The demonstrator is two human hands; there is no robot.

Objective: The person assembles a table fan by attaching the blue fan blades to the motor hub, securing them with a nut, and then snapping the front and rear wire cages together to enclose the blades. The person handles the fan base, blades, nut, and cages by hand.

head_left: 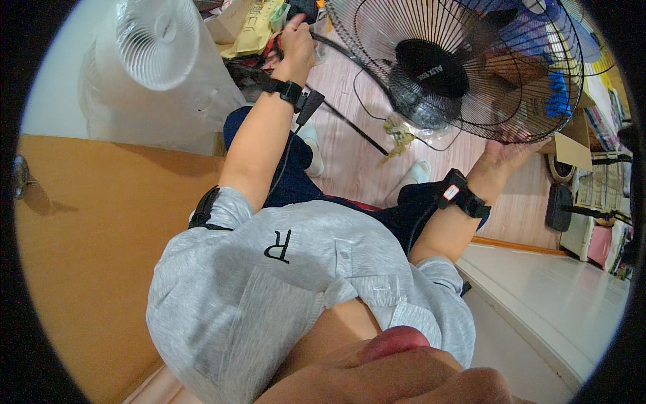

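A black electric fan [431, 71] with a round wire grille fills the upper right, its hub turned up toward me. My right hand [509, 156] is at the grille's lower right rim, palm up, fingers closed on the edge and partly hidden by the wires. Out at the upper left, my left hand [297, 48] is around the end of a curved black tube [353, 62], one finger stretched along; its other fingertips are hard to see. That tube runs toward the fan's hub. Below the hub hangs a clear plastic piece [431, 111].
A second, white fan [158, 44] under plastic film stands at the left, behind a brown board [101, 249]. Near my feet are a thin black rod [356, 128] and a yellowish tangle [398, 137] on the wood floor. Bags [259, 27] lie beyond my left hand; boxes [575, 145] crowd the right.
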